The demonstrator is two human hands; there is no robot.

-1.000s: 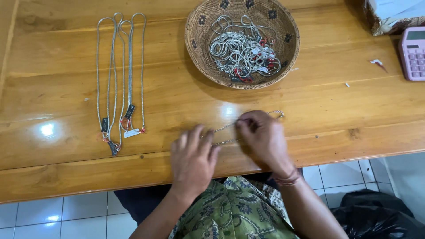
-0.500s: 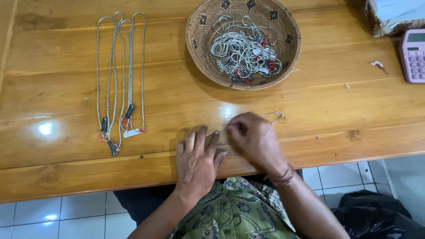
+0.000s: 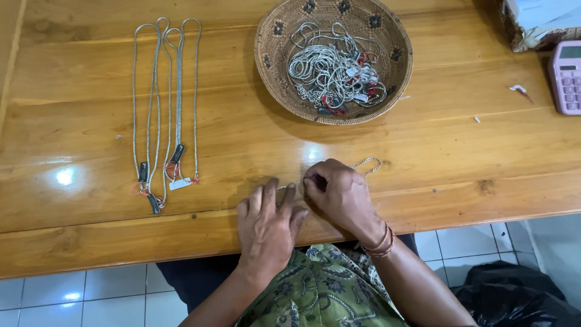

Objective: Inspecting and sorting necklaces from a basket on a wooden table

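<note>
A thin silver chain point(image 3: 367, 165) lies on the wooden table point(image 3: 472, 151) near its front edge, looping out to the right of my right hand point(image 3: 338, 195). That hand is closed over the chain, fingers pinching it. My left hand point(image 3: 267, 227) lies flat beside it with fingers spread, its fingertips pressing the chain's left end onto the wood. Most of the chain is hidden under the two hands.
A round woven basket point(image 3: 275, 72) at the back holds a tangle of silver chains point(image 3: 333, 69) with red tags. Several chains point(image 3: 164, 109) lie stretched out straight at the left. A pink calculator point(image 3: 567, 75) sits at the right edge.
Both hands have come closer together and slid slightly left. The left hand has flattened onto the chain's end.
</note>
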